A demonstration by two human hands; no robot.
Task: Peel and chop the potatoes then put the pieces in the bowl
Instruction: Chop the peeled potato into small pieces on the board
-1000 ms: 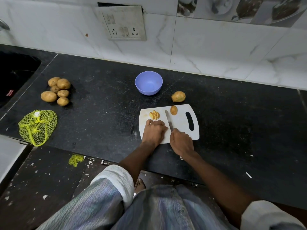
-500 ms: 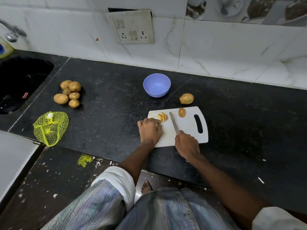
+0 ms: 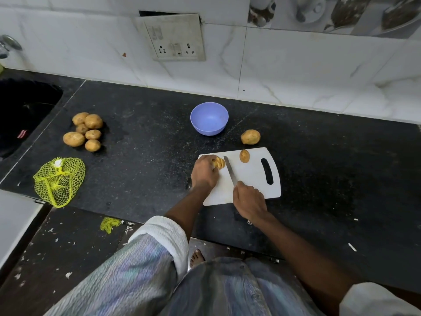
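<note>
Flat white board [image 3: 248, 176], round lilac bowl [image 3: 209, 118]

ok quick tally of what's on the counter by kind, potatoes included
whole potatoes: 7, with 6 in the pile and 1 by the board
potato half on the board: 1
sliced potato under the left hand: 1
purple bowl: 1
white cutting board: 1
knife: 1
yellow mesh bag: 1
total: 13

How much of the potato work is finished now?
Early stage. Done: one potato half is sliced. In hand: the left hand holds those slices, the right hand grips the knife. Left: the other half, the whole potato, the pile; the bowl looks empty.
</note>
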